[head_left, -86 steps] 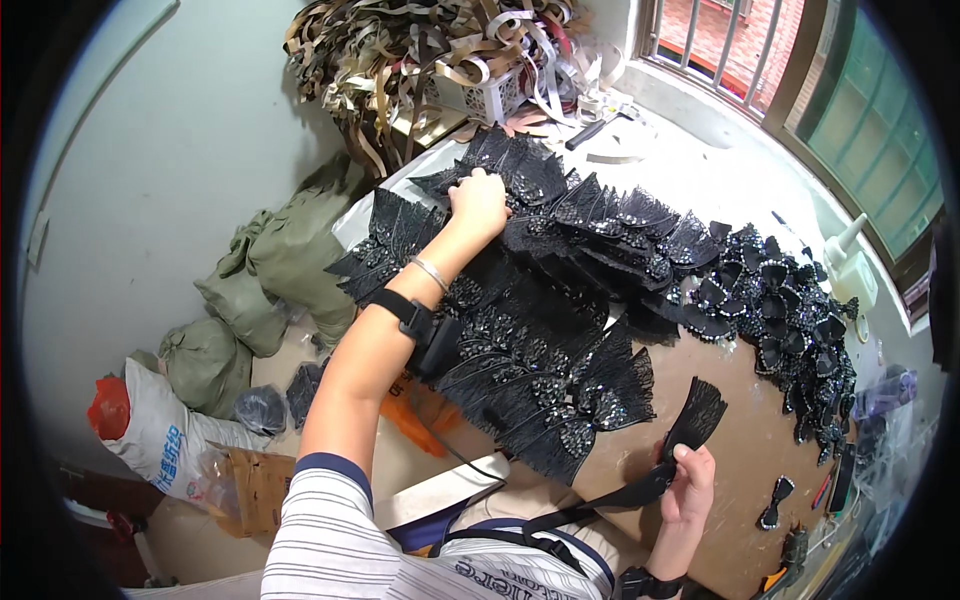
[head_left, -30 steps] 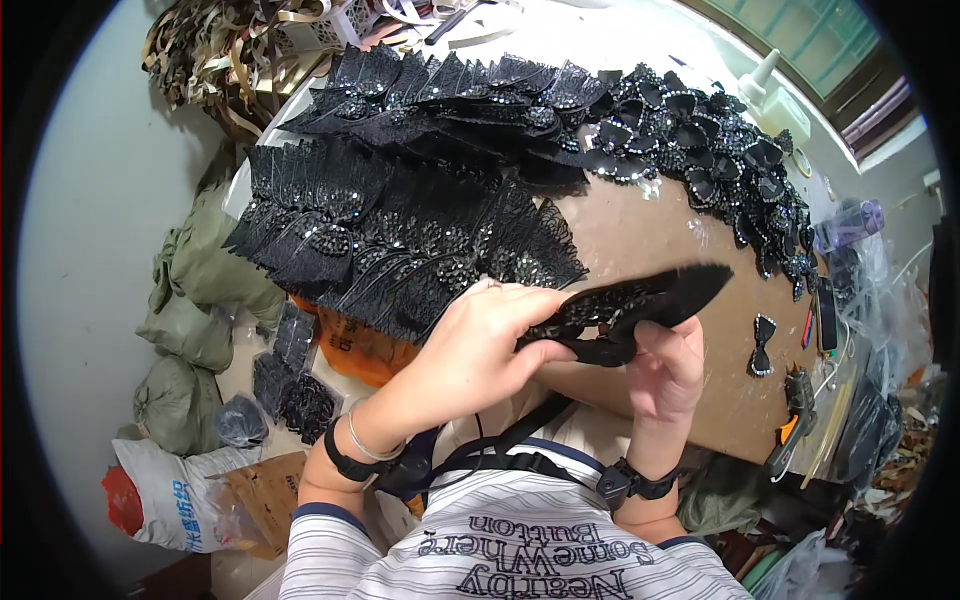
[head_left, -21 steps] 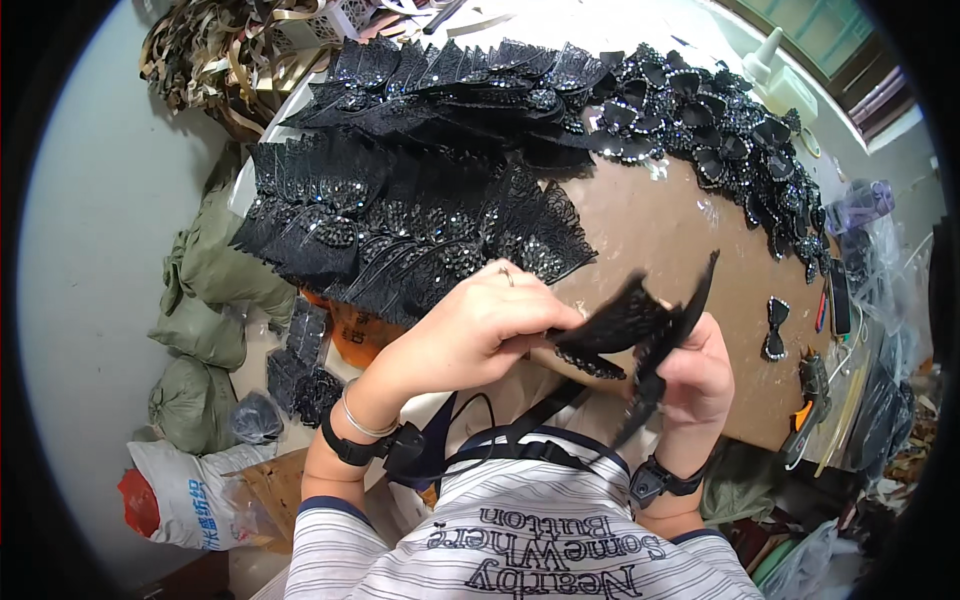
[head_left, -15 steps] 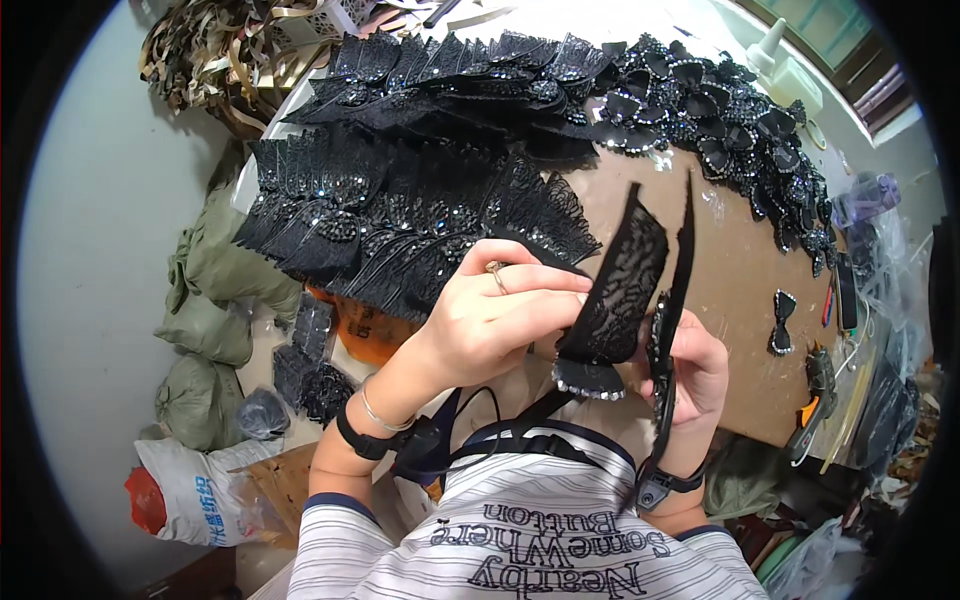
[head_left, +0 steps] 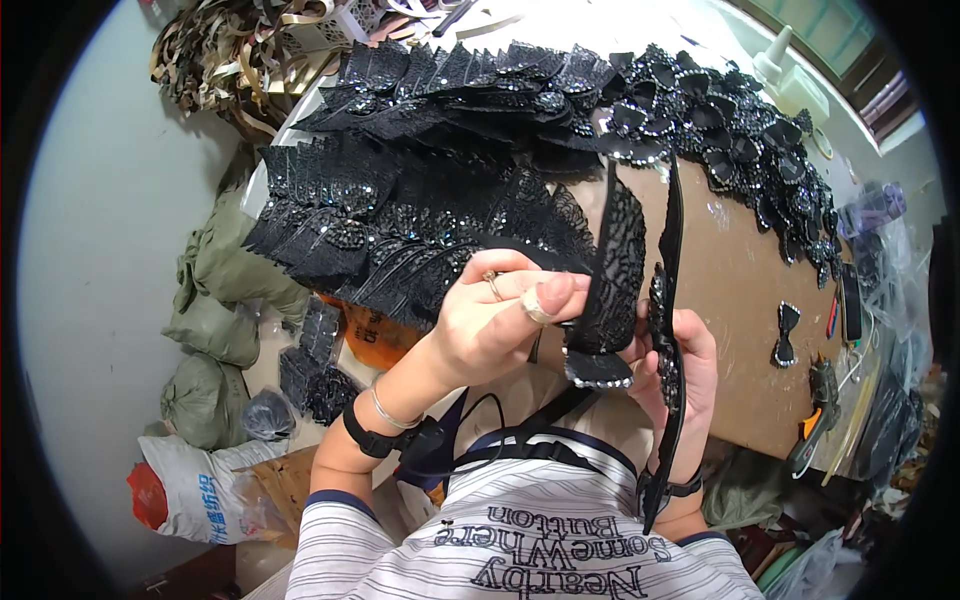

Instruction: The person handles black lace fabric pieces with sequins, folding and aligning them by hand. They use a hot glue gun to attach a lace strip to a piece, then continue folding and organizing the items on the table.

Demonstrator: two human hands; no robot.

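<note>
In front of my chest, my left hand is closed, its fingertips at the near-left edge of a black lace bow whose lower end carries a rhinestone trim. White tape wraps the thumb, which stands up clear of the lace. My right hand is closed round a long black band with a sequined middle, held on edge nearly upright just right of the lace. Some of the right fingers are hidden behind the band. Where lace and band meet is hidden.
Rows of black lace pieces with sequins fan across the table's left and back. Rhinestone-edged black bows pile at the back right. A single small bow and a glue gun lie at the right of the brown board.
The lace bow and the band have turned more upright and shifted slightly left. My left thumb has come up into sight from behind the lace.
</note>
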